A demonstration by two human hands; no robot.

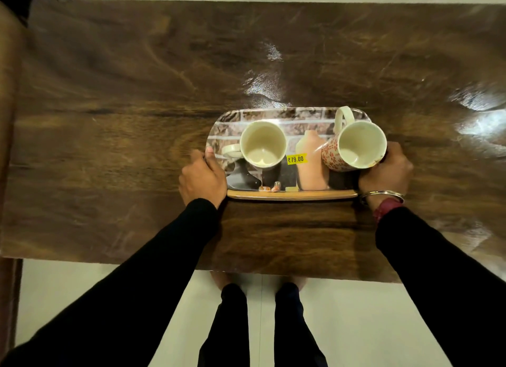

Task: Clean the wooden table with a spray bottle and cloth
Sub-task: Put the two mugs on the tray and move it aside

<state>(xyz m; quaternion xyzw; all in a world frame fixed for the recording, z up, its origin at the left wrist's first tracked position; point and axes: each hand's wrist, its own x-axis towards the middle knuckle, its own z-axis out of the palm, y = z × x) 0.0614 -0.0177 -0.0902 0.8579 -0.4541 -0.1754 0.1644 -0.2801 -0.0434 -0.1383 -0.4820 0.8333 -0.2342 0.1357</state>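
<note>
Here, left hand (202,181) and right hand (384,172) each close their grip on the tray (291,194) ends.

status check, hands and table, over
Left hand and right hand gripping tray ends. Two mugs aboard. Wooden table glossy; no spray bottle or cloth in view.

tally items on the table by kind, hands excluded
Mugs: 2, the left mug and the right mug
Tray: 1, the tray under them
Price sticker: 1, the yellow sticker on the tray
Total: 4
</note>
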